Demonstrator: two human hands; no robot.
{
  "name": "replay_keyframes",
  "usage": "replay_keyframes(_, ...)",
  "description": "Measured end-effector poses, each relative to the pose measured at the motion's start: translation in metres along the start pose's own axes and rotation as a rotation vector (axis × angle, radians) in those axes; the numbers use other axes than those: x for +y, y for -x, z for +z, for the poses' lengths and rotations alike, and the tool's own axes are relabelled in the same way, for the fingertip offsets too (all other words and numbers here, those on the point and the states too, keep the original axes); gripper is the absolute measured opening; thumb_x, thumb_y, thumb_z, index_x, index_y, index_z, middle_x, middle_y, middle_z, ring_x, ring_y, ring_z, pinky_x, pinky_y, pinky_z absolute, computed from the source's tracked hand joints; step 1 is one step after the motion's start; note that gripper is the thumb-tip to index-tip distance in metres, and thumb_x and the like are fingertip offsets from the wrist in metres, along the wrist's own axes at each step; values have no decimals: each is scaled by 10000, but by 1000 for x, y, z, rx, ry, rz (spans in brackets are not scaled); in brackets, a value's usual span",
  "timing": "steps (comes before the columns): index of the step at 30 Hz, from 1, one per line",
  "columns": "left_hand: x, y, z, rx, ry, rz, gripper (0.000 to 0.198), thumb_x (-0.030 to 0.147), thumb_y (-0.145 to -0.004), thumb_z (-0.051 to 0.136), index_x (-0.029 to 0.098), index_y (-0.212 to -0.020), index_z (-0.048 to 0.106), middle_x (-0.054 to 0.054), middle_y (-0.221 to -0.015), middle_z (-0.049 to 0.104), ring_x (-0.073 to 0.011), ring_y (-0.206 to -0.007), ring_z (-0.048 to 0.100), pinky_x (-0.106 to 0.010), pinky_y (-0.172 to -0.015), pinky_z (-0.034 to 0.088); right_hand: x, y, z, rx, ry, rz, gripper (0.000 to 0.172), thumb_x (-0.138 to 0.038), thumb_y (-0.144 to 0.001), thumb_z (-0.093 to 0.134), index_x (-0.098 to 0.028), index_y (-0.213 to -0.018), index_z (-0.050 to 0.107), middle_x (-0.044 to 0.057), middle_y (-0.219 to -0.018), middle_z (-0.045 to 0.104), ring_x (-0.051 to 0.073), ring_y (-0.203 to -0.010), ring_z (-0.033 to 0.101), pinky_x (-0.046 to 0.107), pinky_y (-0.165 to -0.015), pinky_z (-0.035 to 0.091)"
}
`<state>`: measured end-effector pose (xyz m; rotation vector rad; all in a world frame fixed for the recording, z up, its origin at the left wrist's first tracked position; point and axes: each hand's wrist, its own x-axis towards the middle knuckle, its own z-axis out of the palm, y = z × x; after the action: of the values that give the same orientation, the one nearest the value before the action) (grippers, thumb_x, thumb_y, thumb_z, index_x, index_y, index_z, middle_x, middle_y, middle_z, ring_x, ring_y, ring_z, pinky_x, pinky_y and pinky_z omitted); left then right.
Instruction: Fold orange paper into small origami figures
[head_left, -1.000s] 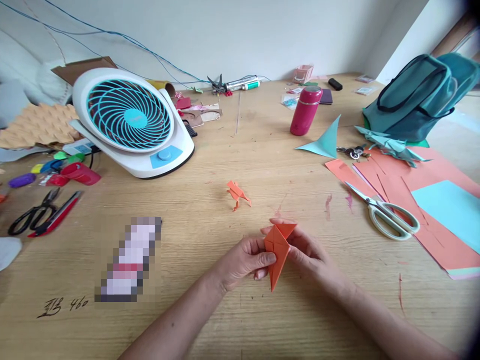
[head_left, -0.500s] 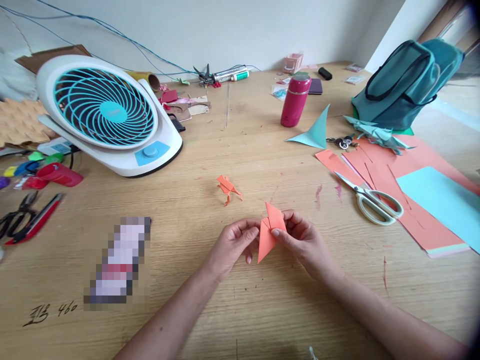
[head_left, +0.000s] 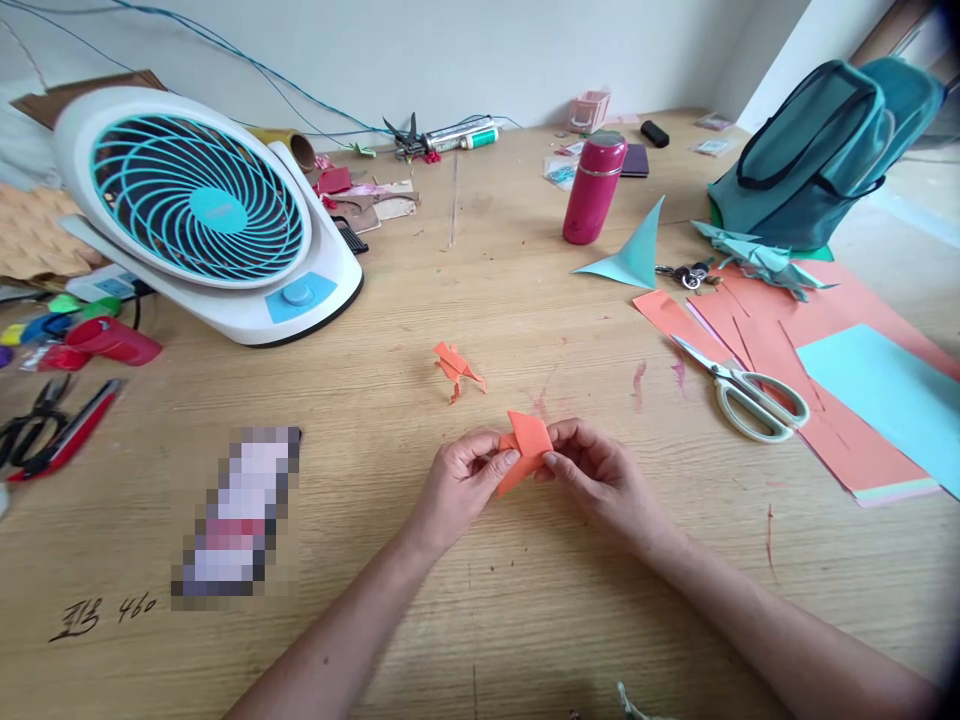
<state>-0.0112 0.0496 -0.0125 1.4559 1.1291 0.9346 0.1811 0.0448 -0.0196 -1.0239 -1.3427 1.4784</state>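
Between the two hands, just over the tabletop (head_left: 360,480), sits a folded orange paper (head_left: 531,440), its top corner pointing up and its lower tip angled down to the left. The left hand (head_left: 465,485) pinches its left side, thumb laid across the front and fingers curled behind. The right hand (head_left: 607,480) grips the right edge between thumb and bent fingers; how far those fingers reach behind the sheet I cannot tell.

Beyond the paper stands a small orange folded figure (head_left: 454,366), near the hands but touching neither.

The clearest writing is in dark handwriting on the wood at lower left: a number (head_left: 137,610), "460", with a looser scrawl (head_left: 75,620) before it that is hard to make out. Just above it lies a slim object (head_left: 236,520), pixelated so that any print is lost. On the white fan (head_left: 221,210), the blue hub carries a pale mark, too blurred to read. A pink bottle (head_left: 592,195) appears to have a small faint mark low on its side, also illegible. Farther back, a white tube (head_left: 478,139) has a green label. At right, white-handled scissors (head_left: 727,376) lie partly over orange sheets (head_left: 862,440).
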Motion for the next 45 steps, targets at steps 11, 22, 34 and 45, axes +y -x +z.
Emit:
replay_keyframes(11,10,10,1,125,-575,518,143,78,-907,569,196,-924,647,-32,-841,674,-146,-794,636,-257,-742,510,3,4,-2,-30,140,-118,137,-300,-975,565,-230,-1091,590,59,-1029,661,181,-955,672,342,-875,559)
replay_keyframes(22,5,8,-5,145,-1038,748,125,47,-869,584,156,-921,614,-87,-972,728,-215,-849,646,-358,-764,531,-3,10,-7,-70,412,-254,367,-303,-921,678,-250,-1256,539,81,-1166,573,191,-933,605,356,-856,539)
replay_keyframes(34,4,10,3,13,-331,284,62,168,-963,550,211,-1006,563,-73,-1105,700,-170,-964,689,-293,-830,551,-9,6,-13,-60,297,-217,89,-222,-1004,524,-229,-1066,587,43,-967,610,165,-843,602,315,-747,513)
replay_keyframes(45,5,0,1,-121,489,-238,406,377,-766,837,188,-1019,582,-43,-1014,689,-139,-817,688,-237,-693,567,-19,-1,-20,-150,559,-559,322,-16,-953,501,-221,-1193,562,78,-1090,583,190,-1035,584,354,-867,522)
